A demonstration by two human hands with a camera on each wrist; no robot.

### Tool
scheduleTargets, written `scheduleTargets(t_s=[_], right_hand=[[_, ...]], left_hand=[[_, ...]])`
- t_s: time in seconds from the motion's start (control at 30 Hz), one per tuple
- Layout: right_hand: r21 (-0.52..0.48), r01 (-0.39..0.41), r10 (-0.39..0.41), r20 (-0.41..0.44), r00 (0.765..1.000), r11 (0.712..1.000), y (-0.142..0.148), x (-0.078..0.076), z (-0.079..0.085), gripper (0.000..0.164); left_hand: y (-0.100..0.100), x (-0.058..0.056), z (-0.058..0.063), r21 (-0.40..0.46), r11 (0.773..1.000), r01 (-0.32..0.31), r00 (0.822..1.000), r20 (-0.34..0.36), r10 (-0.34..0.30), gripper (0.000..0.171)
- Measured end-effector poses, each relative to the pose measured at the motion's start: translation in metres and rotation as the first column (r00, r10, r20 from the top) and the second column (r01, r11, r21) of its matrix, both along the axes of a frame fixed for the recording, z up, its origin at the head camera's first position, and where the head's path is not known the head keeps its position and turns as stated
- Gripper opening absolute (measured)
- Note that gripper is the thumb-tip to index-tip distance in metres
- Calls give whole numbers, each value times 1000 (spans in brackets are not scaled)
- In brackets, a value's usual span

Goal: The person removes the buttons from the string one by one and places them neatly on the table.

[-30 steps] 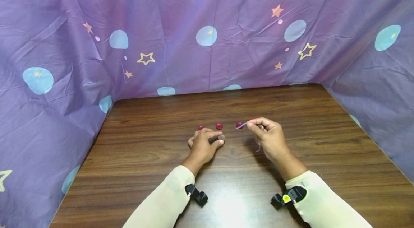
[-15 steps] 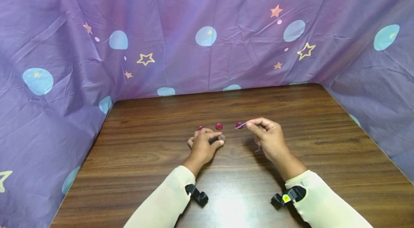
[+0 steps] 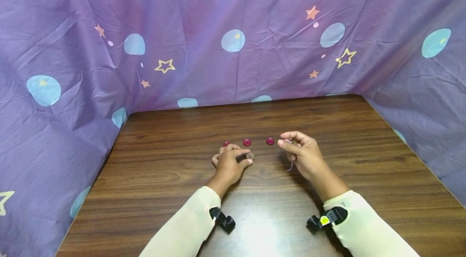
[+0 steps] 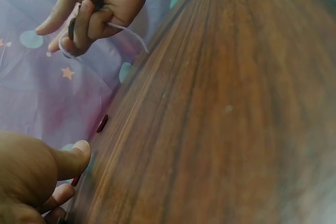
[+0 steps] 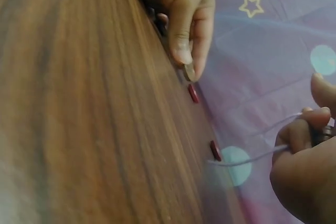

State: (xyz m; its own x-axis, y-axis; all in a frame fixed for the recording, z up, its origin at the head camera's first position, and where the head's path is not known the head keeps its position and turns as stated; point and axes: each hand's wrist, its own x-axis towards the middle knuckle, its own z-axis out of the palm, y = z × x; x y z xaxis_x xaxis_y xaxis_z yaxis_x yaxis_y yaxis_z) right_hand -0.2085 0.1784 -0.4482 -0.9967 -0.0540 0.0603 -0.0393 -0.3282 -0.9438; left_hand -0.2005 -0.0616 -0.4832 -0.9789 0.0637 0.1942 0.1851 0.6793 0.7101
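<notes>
My left hand (image 3: 227, 164) pinches a small brown button-like disc (image 3: 249, 156) between thumb and index finger, low over the table. In the right wrist view that disc (image 5: 189, 72) shows edge-on between the fingertips. My right hand (image 3: 305, 152) holds a thin lilac string (image 3: 290, 166) in its curled fingers, with thumb and index fingertip apart. Both string ends hang out of this hand. A dark round disc (image 4: 72, 29) sits among the right fingers in the left wrist view. Three red button-like discs lie beyond the hands: one left (image 3: 227, 143), one middle (image 3: 247, 142), one right (image 3: 270, 141).
The brown wood-grain table (image 3: 174, 216) reaches back to a purple curtain (image 3: 204, 75) with stars and planets, which also hangs along both sides. The left hand partly covers the left red disc. Black wrist cameras sit on both pale sleeves.
The right thumb and index fingertip have parted. The string end that stretched left over the right red disc has drawn back to the right hand. My left hand stays in place with the brown disc.
</notes>
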Motion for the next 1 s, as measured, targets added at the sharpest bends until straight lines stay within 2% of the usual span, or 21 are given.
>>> scheduleTargets(t_s=[0.17,0.33,0.4,0.63,0.83,1.0], right_hand=[[-50,-78,80,22,997,996,14,-3,4,40],[-106,-174,172,-30,985,979,29,-6,6,49],[-121,-193,188,-51,981,974,33,-7,6,46],[-143,-143,132,-83,988,979,35,-11,1,19],[-183,-79,72,-46,996,980,40,-12,2,19],[-252,-23,20,-15,1000,967,44,-13,4,17]], left_hand=[[1,1,1,-7,1000,-4,1000,-9,4,32],[2,1,2,-23,1000,-10,1000,1,10,31],[2,1,2,-30,999,-14,1000,6,14,31],[3,0,1,-39,999,-24,1000,5,24,31],[3,0,0,-39,999,-27,1000,-2,27,30],[3,0,0,-44,999,-27,1000,0,27,30]])
